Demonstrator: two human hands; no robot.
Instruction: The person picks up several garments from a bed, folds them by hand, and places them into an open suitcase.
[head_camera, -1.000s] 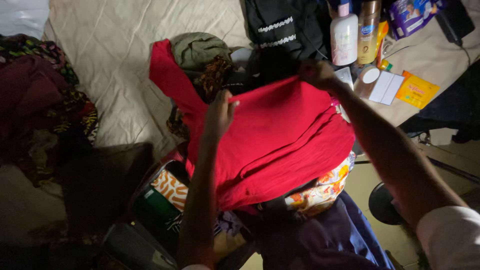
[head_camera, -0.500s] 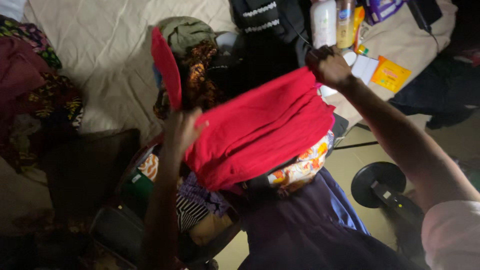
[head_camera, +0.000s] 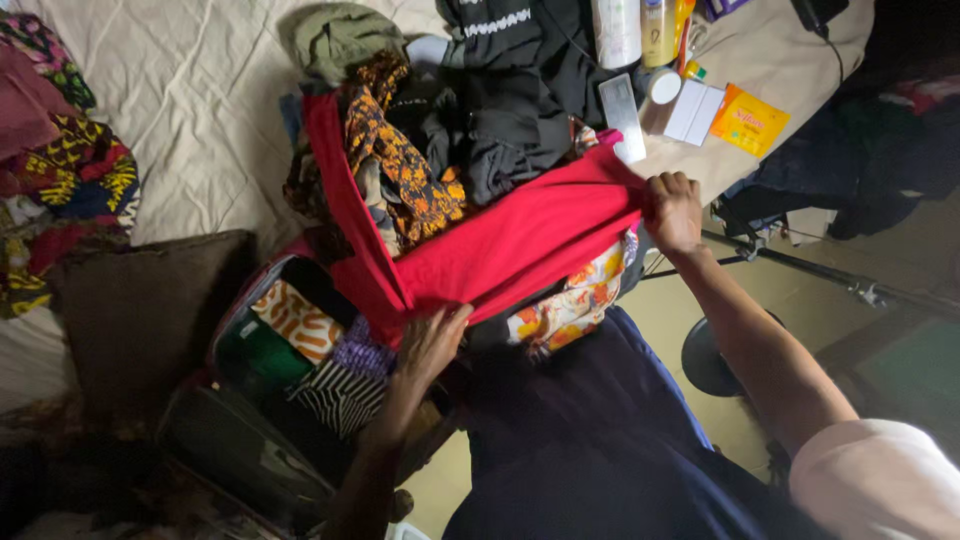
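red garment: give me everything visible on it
The red garment is plain, soft-looking knit cloth with no print showing. It is folded into a broad band stretched between both hands: the right hand grips its upper right end, the left hand presses its lower fold near the open suitcase. A narrow strip runs up and left from the fold, beside an orange-and-black patterned cloth. A floral cloth lies under its lower edge.

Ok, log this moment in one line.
left hand: gripping red cloth low edge | right hand: gripping its far corner | below: open suitcase, packed clothes
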